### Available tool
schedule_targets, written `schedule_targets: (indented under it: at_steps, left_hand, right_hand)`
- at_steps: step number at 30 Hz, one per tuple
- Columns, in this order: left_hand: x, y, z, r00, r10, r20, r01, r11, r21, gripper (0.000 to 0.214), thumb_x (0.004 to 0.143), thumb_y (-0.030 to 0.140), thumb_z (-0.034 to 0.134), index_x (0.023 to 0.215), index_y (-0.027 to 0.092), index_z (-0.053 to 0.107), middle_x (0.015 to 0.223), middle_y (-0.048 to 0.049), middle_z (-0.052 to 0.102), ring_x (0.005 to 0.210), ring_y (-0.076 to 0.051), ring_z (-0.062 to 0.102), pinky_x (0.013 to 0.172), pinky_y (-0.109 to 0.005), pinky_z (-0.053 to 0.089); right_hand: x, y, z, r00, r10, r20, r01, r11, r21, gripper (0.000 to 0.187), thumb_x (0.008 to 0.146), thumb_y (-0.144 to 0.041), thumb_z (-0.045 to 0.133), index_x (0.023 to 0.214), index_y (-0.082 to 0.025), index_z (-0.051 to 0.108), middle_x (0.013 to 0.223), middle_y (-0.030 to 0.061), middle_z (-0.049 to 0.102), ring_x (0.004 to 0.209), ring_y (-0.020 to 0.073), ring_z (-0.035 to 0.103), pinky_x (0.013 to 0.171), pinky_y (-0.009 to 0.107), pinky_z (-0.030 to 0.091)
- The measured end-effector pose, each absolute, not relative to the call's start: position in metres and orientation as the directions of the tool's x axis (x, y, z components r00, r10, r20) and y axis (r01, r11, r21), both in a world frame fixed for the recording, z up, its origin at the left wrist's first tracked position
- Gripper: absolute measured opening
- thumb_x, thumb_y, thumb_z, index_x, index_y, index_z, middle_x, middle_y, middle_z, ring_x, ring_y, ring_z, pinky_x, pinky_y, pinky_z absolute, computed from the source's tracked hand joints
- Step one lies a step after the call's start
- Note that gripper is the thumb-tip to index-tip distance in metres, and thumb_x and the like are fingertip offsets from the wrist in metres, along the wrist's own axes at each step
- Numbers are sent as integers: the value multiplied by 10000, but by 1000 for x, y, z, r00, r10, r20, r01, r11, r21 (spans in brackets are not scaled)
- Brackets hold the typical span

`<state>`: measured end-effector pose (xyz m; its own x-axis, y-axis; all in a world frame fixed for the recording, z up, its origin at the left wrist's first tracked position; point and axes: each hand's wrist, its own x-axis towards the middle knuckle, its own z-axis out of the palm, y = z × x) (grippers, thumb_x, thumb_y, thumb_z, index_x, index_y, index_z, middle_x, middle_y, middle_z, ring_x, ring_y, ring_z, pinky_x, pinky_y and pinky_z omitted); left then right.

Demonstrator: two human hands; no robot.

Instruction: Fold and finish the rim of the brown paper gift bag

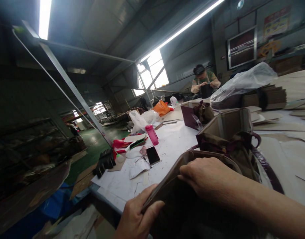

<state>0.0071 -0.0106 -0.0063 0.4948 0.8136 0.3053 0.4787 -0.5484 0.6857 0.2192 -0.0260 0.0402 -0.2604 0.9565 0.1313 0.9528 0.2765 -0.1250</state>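
A dark brown bag [171,202] stands tilted close in front of me at the table's edge, its stiff rim running up to the right. My left hand [139,212] grips the lower left edge, thumb on the near face and fingers behind it. Higher up, my right hand [207,176] is closed over the top rim, with thumb and fingers pinching the panel. The lower part of the bag is in deep shadow. Just beyond it stands another brown bag [223,126] with purple trim and handles. A purple-sided bag [188,118] is farther back.
On the white-topped table [171,137] lie a pink bottle [151,134], a phone [152,155] and an orange bag [162,108]. Clear plastic [244,84] covers stacked pieces at right. A co-worker [204,81] handles a black item across the table. A metal post [75,93] rises left.
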Motion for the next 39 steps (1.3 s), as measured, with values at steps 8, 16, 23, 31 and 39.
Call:
schedule_targets:
  at_steps: [8, 16, 23, 31, 39]
  left_hand:
    - [12, -12, 3, 540, 804, 248, 534, -555, 638, 210, 803, 308, 514, 928, 182, 626, 808, -3, 654, 735, -143, 593, 662, -165, 457]
    - [15, -14, 2, 548, 773, 319, 555, -621, 553, 266, 868, 290, 381, 753, 152, 577, 653, -10, 588, 602, -115, 536, 569, -167, 408]
    - [16, -14, 0, 556, 759, 340, 548, -642, 537, 242, 869, 268, 359, 798, 151, 559, 698, -31, 571, 643, -128, 528, 609, -193, 412]
    - [17, -15, 1, 576, 766, 284, 500, -605, 619, 228, 865, 271, 368, 877, 160, 566, 775, -36, 590, 741, -143, 557, 689, -198, 440]
    - [19, -14, 3, 578, 752, 316, 481, -627, 612, 252, 870, 264, 368, 929, 166, 592, 783, -31, 622, 757, -146, 585, 691, -195, 468]
  right_hand:
    - [228, -29, 33, -368, 924, 106, 916, 380, -131, 227, 820, -220, 414, 741, -200, 626, 696, 51, 645, 637, 193, 610, 518, 255, 367]
    - [231, -34, 30, -393, 917, 62, 894, 397, -207, 158, 742, -320, 564, 801, -185, 622, 827, 73, 616, 749, 241, 589, 651, 353, 440]
    - [222, -37, 28, -405, 905, 133, 888, 424, -178, 202, 763, -130, 441, 893, -180, 587, 864, 84, 640, 790, 247, 596, 679, 379, 440]
    - [206, -38, 31, -476, 879, -1, 870, 471, -142, 284, 728, -65, 406, 948, -97, 582, 926, 148, 623, 816, 256, 594, 699, 355, 451]
    - [210, -28, 32, -496, 857, 138, 836, 515, -192, 130, 806, -204, 465, 854, -193, 585, 814, 47, 640, 714, 200, 601, 574, 273, 402]
